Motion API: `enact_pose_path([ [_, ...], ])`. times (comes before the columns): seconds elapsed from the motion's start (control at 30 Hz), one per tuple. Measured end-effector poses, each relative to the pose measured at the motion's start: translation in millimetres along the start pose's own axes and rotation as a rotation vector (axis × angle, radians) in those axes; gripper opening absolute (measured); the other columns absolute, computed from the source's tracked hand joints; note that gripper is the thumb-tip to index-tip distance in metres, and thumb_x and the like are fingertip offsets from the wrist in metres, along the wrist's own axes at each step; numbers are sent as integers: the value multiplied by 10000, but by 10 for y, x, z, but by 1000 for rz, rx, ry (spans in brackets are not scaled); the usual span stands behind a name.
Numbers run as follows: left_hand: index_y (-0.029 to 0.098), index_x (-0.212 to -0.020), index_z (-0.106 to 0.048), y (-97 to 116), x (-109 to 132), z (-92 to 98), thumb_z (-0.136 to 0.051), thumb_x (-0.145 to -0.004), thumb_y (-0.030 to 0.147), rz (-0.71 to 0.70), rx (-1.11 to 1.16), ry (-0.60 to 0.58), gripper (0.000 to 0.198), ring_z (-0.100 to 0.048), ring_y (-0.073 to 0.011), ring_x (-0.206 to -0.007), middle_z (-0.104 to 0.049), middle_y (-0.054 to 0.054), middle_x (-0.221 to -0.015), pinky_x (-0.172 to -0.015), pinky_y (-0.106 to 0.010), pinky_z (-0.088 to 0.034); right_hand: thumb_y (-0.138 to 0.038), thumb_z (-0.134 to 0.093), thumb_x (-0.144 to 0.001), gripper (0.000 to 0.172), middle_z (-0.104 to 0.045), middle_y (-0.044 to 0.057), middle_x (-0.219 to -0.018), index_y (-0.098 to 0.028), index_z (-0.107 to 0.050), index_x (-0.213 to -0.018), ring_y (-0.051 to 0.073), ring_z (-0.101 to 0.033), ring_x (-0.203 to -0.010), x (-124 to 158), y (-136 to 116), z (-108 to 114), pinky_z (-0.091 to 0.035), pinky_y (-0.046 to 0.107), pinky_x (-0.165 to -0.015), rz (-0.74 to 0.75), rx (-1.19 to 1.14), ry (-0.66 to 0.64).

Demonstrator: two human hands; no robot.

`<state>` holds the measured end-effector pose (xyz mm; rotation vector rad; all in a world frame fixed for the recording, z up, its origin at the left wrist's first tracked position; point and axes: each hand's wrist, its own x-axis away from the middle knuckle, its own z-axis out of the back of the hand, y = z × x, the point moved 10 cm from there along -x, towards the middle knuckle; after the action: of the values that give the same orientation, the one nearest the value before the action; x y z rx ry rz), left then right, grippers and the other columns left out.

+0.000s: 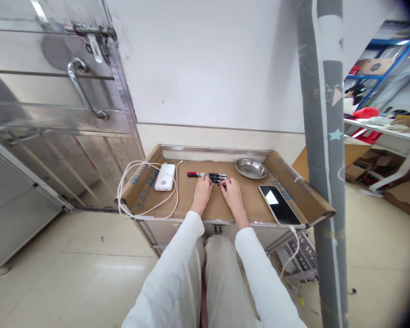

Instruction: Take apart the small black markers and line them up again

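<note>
A small group of black pens point(217, 176) lies side by side on the brown cardboard table covering point(222, 205). My left hand point(202, 189) is at the near left end of the group, with its fingers closed at the end of a black pen. At the right end, my right hand point(231, 189) has thumb and fingers pinched on the same row. The fingers partly cover the nearest pen, so its full length is hidden. Just left of the group lies a red and black pen point(195, 174), apart from both hands.
A white power bank point(164, 177) with a looped white cable point(120, 193) lies at the left. A round metal dish point(250, 168) stands at the back right, and a phone point(279, 205) lies near the front right. Raised cardboard edges border the tabletop. A wrapped pillar point(324, 136) stands close by.
</note>
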<state>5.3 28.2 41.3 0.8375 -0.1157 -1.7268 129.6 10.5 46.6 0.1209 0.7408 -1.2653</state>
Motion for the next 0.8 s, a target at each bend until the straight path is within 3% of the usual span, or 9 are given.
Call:
enact_pose_path([
  [0.23, 155, -868, -555, 97, 27, 43, -478, -881, 205, -32, -154, -20, 93, -567, -209, -910, -574, -94, -920, -828, -333, -454, -162, -387, -887, 275, -573, 101, -908, -180, -653, -951, 217, -505, -860, 0, 11, 17, -399, 341, -819, -14, 5, 3],
  [0.37, 134, -910, -561, 68, 35, 183, -424, -878, 182, 40, -232, 87, 149, -573, -225, -914, -585, -118, -930, -830, -346, -457, -108, -380, -856, 303, -560, 95, -938, -175, -647, -984, 204, -500, -867, -5, 16, 33, -390, 322, -827, -21, -14, 20],
  [0.5, 96, -1088, -529, -37, 78, 293, -389, -841, 94, 130, -221, 199, 285, -532, -253, -1102, -569, -171, -1130, -931, -381, -433, -96, -388, -835, 272, -545, 85, -890, -165, -649, -870, 196, -493, -842, -4, 25, 19, -378, 315, -820, -37, -13, 7],
  [0.63, 76, -1262, -444, -120, 108, 216, -389, -802, 50, 146, -137, 183, 464, -353, -282, -1328, -425, -203, -1381, -1068, -441, -327, -96, -395, -829, 264, -548, 94, -896, -162, -645, -884, 206, -490, -846, 0, 36, -1, -374, 326, -802, -46, -9, 2],
  [0.8, 82, -1276, -445, -160, 134, 208, -408, -815, 84, 190, -96, 200, 462, -344, -322, -1330, -433, -238, -1364, -1057, -521, -304, -106, -385, -829, 267, -549, 92, -892, -170, -640, -871, 210, -494, -847, 6, 26, 10, -379, 334, -790, -28, -34, 25],
])
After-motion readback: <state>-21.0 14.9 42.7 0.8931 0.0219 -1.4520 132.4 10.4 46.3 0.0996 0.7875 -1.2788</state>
